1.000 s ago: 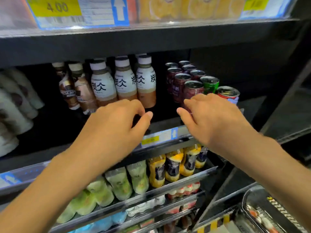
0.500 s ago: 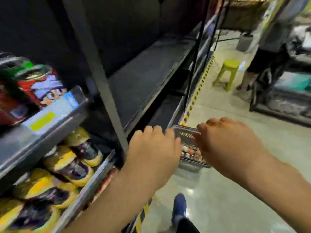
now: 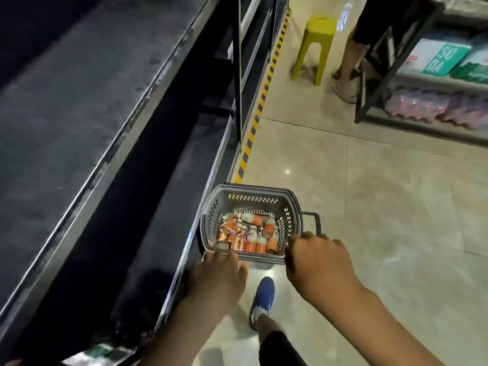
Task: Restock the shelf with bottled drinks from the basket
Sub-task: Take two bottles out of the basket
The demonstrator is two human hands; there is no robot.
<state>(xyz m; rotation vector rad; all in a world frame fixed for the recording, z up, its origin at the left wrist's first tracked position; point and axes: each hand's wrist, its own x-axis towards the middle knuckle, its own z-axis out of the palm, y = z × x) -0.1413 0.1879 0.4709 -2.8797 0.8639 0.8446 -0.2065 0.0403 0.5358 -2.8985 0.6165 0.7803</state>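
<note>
A grey plastic basket (image 3: 252, 198) stands on the tiled floor beside the dark shelf unit (image 3: 79, 107). Several small bottled drinks (image 3: 250, 232) with orange and white labels lie inside it. My left hand (image 3: 217, 277) hovers over the basket's near left corner, fingers spread and holding nothing. My right hand (image 3: 318, 262) is at the near right rim, fingers curled downward, with nothing visible in it. Both hands are above the basket's near edge.
The shelf boards on the left are bare and dark, edged by yellow-black floor tape (image 3: 260, 101). A yellow stool (image 3: 315, 46) and another person's legs (image 3: 346, 67) stand farther down the aisle. A rack with packaged goods (image 3: 433, 75) is at right. My blue shoe (image 3: 262, 297) is below the basket.
My view swung from the stocked shelf down and right to the basket on the floor. Both hands left the shelf edge and dropped to the basket's near rim.
</note>
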